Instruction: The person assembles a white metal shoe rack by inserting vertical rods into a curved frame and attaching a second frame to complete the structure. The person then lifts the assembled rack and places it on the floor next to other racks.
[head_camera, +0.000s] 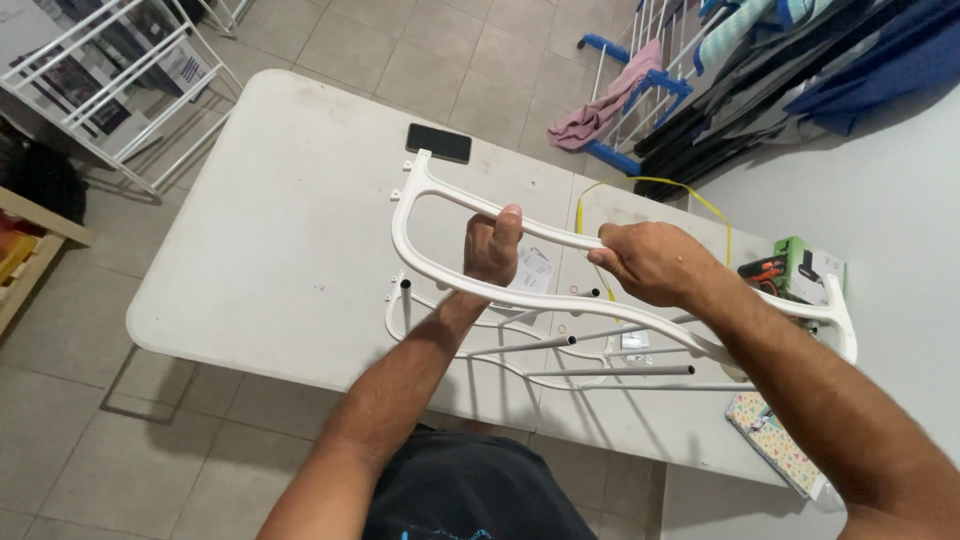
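Left hand (490, 250) and right hand (650, 262) both grip the white curved plastic frame (430, 215), held mid-frame above the white table (280, 230). Step: probably aligning the frame; next it must meet the grey tubes (560, 343) squarely.

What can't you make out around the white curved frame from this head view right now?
- White curved plastic frame: its right stretch is covered by the right hand and forearm.
- Left hand: fingers wrap the rail, so the palm is hidden.
- Small white paper sheet: partly hidden behind the frame, print too small.
- Patterned notebook: corner hidden by the forearm.
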